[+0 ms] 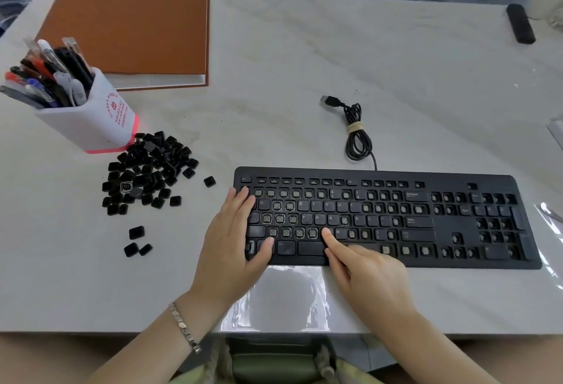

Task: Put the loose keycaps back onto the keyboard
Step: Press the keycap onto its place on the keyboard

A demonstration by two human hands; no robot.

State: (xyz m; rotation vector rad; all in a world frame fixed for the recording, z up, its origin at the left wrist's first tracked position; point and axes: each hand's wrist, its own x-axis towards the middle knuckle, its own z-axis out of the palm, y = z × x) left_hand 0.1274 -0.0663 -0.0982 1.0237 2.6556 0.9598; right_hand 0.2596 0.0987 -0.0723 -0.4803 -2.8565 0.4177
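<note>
Our left hand [234, 231] lies flat, fingers straight, steadying the keyboard [380, 172]. Our right hand [365, 274] presses one straight forefinger into the bottom row and pinches nothing. An off-centre push could seat that key crooked. Loose keycaps [149, 167] wait at ten o'clock.

Your left hand [234, 240] is lying flat, palm down, fingers straight and close together; your right hand [365, 277] is reaching forward, index finger extended.

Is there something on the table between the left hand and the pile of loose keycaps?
Nothing visible. Only bare table lies between the left hand and the keycap pile; the pen holder stands beyond it.
</note>
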